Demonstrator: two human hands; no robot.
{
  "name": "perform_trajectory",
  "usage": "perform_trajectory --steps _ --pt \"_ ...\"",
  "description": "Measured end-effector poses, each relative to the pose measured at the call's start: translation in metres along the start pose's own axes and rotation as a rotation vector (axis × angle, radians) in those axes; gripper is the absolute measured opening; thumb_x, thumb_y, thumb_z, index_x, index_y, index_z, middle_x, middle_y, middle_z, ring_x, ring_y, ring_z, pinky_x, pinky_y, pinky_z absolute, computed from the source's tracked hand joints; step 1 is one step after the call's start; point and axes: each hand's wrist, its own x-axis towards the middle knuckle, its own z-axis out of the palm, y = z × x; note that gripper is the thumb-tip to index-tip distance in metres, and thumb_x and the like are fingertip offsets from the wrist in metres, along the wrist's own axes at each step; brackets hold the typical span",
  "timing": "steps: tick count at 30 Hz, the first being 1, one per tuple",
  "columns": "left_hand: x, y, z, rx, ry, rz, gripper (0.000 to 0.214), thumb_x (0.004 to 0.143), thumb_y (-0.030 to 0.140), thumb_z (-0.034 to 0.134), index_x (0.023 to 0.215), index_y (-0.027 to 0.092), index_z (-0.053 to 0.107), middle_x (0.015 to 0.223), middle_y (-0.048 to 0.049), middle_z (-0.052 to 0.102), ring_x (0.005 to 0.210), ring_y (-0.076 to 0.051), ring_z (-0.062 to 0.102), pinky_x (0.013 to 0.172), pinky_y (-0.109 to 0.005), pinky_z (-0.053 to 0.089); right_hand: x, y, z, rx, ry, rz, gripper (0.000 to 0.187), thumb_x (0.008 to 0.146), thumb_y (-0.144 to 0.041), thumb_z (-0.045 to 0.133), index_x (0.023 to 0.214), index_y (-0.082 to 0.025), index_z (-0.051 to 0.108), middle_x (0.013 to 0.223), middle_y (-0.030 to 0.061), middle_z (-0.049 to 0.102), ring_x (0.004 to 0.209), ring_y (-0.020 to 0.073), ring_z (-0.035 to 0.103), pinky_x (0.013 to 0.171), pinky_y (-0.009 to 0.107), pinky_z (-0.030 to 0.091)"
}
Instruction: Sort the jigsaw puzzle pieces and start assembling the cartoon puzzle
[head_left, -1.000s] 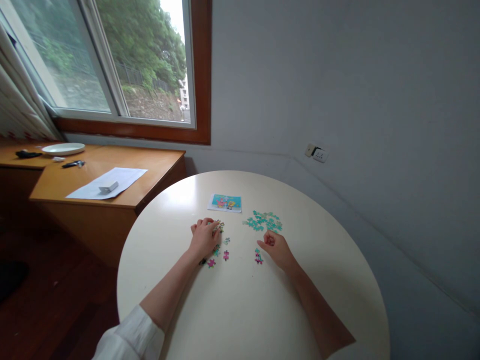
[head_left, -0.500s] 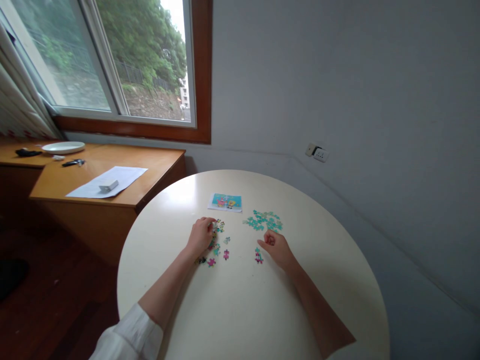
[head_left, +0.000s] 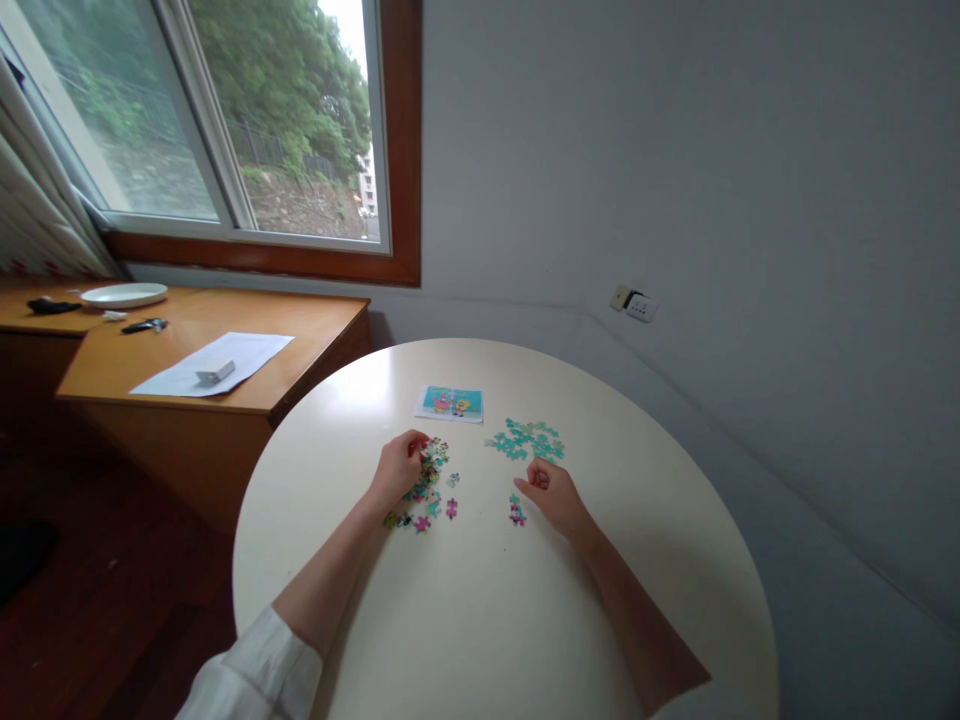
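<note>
My left hand (head_left: 400, 467) is over the far left side of a loose heap of mixed-colour jigsaw pieces (head_left: 431, 472), its thumb and fingers pinched together. Whatever may be between those fingertips is too small to make out. To the right, my right hand (head_left: 555, 495) hovers low with its fingers curled in and the thumb sticking out, and nothing shows in it. Just left of it lies a small joined cluster of pink and teal pieces (head_left: 517, 512). Beyond its knuckles spreads a group of teal jigsaw pieces (head_left: 525, 440). A pink piece (head_left: 451, 508) lies apart, right of the heap.
A small picture card (head_left: 450, 403) with cartoon figures lies at the back of the round white table (head_left: 480, 620). On the wooden desk (head_left: 322, 320) at left are a white plate (head_left: 124, 295), paper (head_left: 251, 350) and a small white box (head_left: 216, 372).
My left hand has shifted slightly left and back, uncovering more of the mixed heap. My right hand has stayed almost still.
</note>
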Motion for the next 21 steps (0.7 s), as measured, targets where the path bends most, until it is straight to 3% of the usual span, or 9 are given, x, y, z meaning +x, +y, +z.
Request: perform_trajectory --steps 8,14,21 --pt "-0.0061 0.0055 0.0018 0.093 -0.125 0.084 0.014 0.069 0.026 0.057 0.075 0.016 0.064 0.078 -0.0037 0.062 0.067 -0.015 0.057 0.066 -0.026 0.045 0.0000 -0.0006 0.0015 0.003 0.004 0.002 0.024 0.057 -0.033 0.057 0.052 -0.022 0.036 0.045 -0.0085 0.031 0.044 0.0075 0.028 0.044 0.022 0.021" --pt "-0.0089 0.0052 0.0001 0.199 -0.251 0.184 0.014 0.062 0.023 0.065 0.074 0.018 0.067 0.087 -0.0050 0.058 0.075 -0.016 0.056 0.071 -0.026 0.045 0.0002 0.0013 0.0016 0.002 0.006 -0.007 0.024 0.058 -0.033 0.057 0.053 -0.022 0.037 0.046 -0.0082 0.032 0.045 0.0080 0.029 0.044 0.022 0.022" --pt "-0.0079 0.0054 -0.0015 0.231 -0.285 0.205 0.009 0.065 0.016 0.064 0.073 0.017 0.067 0.091 -0.0062 0.059 0.081 -0.017 0.056 0.077 -0.028 0.044 0.0006 0.0031 0.0015 0.003 0.005 -0.010 0.025 0.059 -0.034 0.058 0.054 -0.022 0.037 0.047 -0.0081 0.032 0.045 0.0081 0.030 0.045 0.022 0.023"
